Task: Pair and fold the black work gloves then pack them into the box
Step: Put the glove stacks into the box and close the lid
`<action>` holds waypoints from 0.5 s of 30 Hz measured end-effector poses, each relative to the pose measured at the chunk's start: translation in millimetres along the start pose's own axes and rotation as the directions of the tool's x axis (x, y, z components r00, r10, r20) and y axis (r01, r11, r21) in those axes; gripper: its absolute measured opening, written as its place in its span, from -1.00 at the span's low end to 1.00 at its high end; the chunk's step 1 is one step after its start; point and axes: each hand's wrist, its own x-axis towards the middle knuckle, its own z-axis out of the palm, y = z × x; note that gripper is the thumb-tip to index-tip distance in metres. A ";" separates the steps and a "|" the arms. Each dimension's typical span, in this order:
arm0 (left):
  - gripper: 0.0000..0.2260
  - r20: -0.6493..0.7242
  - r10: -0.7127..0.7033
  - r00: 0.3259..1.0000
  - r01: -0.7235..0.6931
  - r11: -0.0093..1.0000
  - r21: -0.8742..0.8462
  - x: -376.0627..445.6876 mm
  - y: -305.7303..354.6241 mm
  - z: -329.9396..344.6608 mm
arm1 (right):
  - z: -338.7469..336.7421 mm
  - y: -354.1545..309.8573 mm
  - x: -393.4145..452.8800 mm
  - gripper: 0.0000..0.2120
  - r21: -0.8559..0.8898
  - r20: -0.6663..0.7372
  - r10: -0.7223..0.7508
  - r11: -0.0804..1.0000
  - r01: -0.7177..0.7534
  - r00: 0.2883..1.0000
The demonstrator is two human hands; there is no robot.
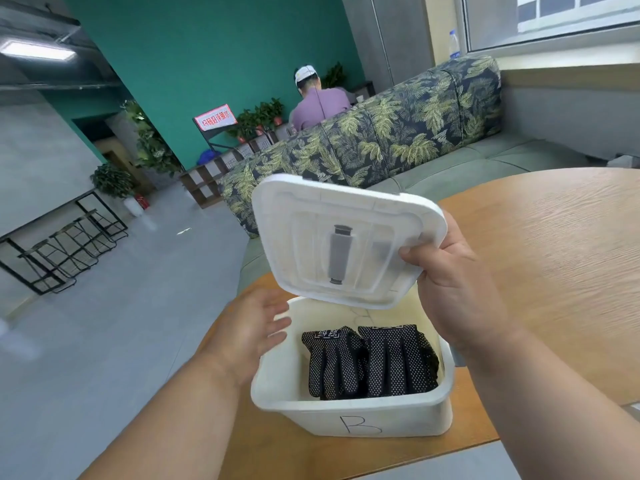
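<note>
Our right hand [450, 271] pinches the lid [346, 237] tilted above the box [346, 417] on the table [554, 254], exposing the packed gloves [370, 362]; our left hand [249, 327], fingers spread, steadies the box's wall.

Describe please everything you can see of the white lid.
The lid is white, slightly translucent plastic, squarish with rounded corners and a raised rim. A grey handle sits in its middle. It is tilted up, above the open box, underside toward the camera. The right hand grips its right edge; the left hand does not touch it.
</note>
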 end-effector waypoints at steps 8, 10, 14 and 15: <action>-0.17 0.372 -0.081 0.925 0.255 0.858 -0.446 -13.3 22.6 -48.9 | 27.1 -17.4 -12.0 -0.84 -0.110 0.265 -0.025 0.992 0.056 0.964; -0.19 0.419 -0.080 0.904 0.271 0.867 -0.418 -19.8 25.6 -56.7 | 33.6 -19.7 -17.0 -0.81 -0.215 0.333 -0.022 0.972 0.099 0.943; -0.33 0.477 0.004 0.879 0.198 0.906 -0.374 -32.5 29.0 -71.6 | 43.4 -29.1 -29.6 -0.61 -0.438 0.450 -0.022 0.866 0.242 0.893; -0.33 0.482 0.009 0.876 0.200 0.902 -0.382 -33.1 27.7 -75.4 | 45.0 -30.0 -30.8 -0.62 -0.499 0.475 -0.053 0.806 0.319 0.878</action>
